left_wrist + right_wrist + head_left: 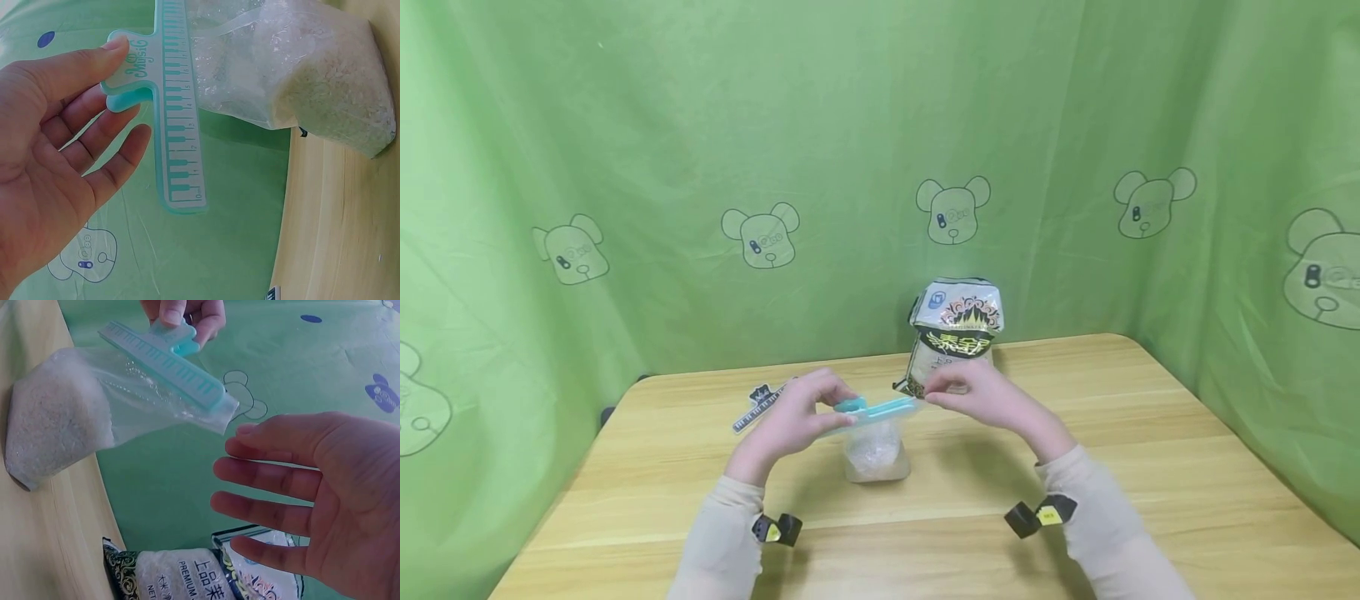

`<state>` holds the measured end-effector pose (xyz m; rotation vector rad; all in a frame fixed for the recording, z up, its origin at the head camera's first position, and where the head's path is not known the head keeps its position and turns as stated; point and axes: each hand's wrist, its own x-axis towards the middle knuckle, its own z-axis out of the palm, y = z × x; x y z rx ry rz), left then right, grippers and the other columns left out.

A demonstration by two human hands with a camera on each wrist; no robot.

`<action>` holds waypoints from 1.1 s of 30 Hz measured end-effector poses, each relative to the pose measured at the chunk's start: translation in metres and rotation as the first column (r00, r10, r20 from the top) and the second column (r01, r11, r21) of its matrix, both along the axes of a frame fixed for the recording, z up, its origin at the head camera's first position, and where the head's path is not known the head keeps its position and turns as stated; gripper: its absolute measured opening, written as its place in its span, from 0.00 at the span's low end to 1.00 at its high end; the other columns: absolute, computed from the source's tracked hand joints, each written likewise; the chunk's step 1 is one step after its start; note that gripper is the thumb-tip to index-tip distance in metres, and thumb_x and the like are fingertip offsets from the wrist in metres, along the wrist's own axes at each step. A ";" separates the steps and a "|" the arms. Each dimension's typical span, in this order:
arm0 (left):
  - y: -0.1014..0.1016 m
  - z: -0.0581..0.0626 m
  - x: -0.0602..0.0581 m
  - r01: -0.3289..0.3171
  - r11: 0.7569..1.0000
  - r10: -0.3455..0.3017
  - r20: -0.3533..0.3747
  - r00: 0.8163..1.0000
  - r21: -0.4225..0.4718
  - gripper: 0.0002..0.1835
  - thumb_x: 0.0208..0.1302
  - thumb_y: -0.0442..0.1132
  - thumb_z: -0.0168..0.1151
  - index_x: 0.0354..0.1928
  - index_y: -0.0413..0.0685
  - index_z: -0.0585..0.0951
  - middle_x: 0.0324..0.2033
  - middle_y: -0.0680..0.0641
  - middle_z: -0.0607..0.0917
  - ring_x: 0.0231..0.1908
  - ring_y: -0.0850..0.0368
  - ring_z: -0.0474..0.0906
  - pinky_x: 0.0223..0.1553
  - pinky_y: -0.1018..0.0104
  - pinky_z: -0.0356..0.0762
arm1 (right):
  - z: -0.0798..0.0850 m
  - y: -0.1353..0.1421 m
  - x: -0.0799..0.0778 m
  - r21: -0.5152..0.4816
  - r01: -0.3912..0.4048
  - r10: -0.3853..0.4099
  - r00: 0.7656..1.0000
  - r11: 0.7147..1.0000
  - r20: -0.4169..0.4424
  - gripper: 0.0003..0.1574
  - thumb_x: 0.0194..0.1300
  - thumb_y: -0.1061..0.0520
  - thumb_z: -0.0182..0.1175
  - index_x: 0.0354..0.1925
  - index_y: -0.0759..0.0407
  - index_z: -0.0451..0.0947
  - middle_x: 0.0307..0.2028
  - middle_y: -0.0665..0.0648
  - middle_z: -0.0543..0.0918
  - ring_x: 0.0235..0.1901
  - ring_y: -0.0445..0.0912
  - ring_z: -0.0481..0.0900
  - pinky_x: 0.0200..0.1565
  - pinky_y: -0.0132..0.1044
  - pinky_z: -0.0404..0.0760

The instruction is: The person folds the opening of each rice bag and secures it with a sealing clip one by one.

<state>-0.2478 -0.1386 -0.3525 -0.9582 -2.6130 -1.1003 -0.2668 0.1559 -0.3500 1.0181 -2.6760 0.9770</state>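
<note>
My left hand [797, 417] pinches the handle of a teal clip [178, 119], marked like a ruler with piano keys and "Music". The clip lies across the gathered top of a clear plastic bag [877, 458] holding what looks like white rice. The filled bottom of the bag rests on the table. In the right wrist view, my right hand [337, 487] is beside the bag's free top corner, slightly apart from it. Its thumb and forefinger are close together, with the other fingers extended and nothing visible between them.
A printed rice package [958, 333] stands toward the back of the wooden table [1075, 492], behind my right hand. A dark piano-key clip [760, 407] lies left of my left hand. Green curtain [850, 125] surrounds the table's back and sides.
</note>
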 end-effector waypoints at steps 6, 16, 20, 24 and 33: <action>0.000 0.000 0.001 -0.003 1.000 0.003 0.010 1.000 0.002 0.10 0.55 0.37 0.71 0.40 0.51 0.83 0.38 0.54 0.85 0.38 0.62 0.80 0.49 0.66 0.78 | -0.005 0.006 -0.006 -0.043 -0.033 0.038 0.991 0.999 0.125 0.09 0.63 0.55 0.64 0.41 0.56 0.83 0.39 0.52 0.88 0.42 0.44 0.84 0.52 0.45 0.83; 0.000 0.000 0.001 -0.002 1.000 0.002 0.017 1.000 0.001 0.10 0.55 0.37 0.71 0.40 0.52 0.83 0.38 0.54 0.85 0.39 0.62 0.80 0.49 0.65 0.78 | -0.029 0.010 -0.019 -0.120 -0.102 0.141 0.908 0.988 0.395 0.22 0.63 0.51 0.64 0.52 0.61 0.78 0.47 0.60 0.85 0.48 0.47 0.83 0.52 0.38 0.82; 0.000 0.000 0.001 -0.005 1.000 0.005 0.018 1.000 -0.002 0.11 0.55 0.37 0.71 0.40 0.52 0.83 0.38 0.54 0.85 0.38 0.62 0.80 0.49 0.65 0.78 | -0.044 0.003 -0.022 -0.172 -0.122 0.188 0.869 0.978 0.457 0.26 0.62 0.52 0.65 0.54 0.64 0.75 0.50 0.65 0.83 0.50 0.51 0.82 0.54 0.38 0.81; 0.000 0.000 0.000 -0.002 1.000 0.002 0.013 1.000 0.001 0.11 0.55 0.37 0.71 0.40 0.51 0.84 0.38 0.54 0.84 0.38 0.62 0.80 0.49 0.66 0.79 | -0.057 -0.006 -0.022 -0.205 -0.123 0.210 0.849 0.971 0.486 0.30 0.61 0.51 0.66 0.58 0.62 0.72 0.52 0.64 0.83 0.52 0.53 0.81 0.57 0.40 0.80; 0.000 0.000 0.000 0.001 1.000 -0.001 0.007 1.000 0.006 0.10 0.55 0.37 0.71 0.40 0.51 0.83 0.38 0.53 0.84 0.38 0.62 0.80 0.48 0.66 0.79 | -0.078 -0.016 -0.026 -0.304 -0.135 0.285 0.800 0.943 0.528 0.42 0.59 0.55 0.68 0.66 0.64 0.64 0.61 0.65 0.76 0.59 0.59 0.76 0.65 0.52 0.72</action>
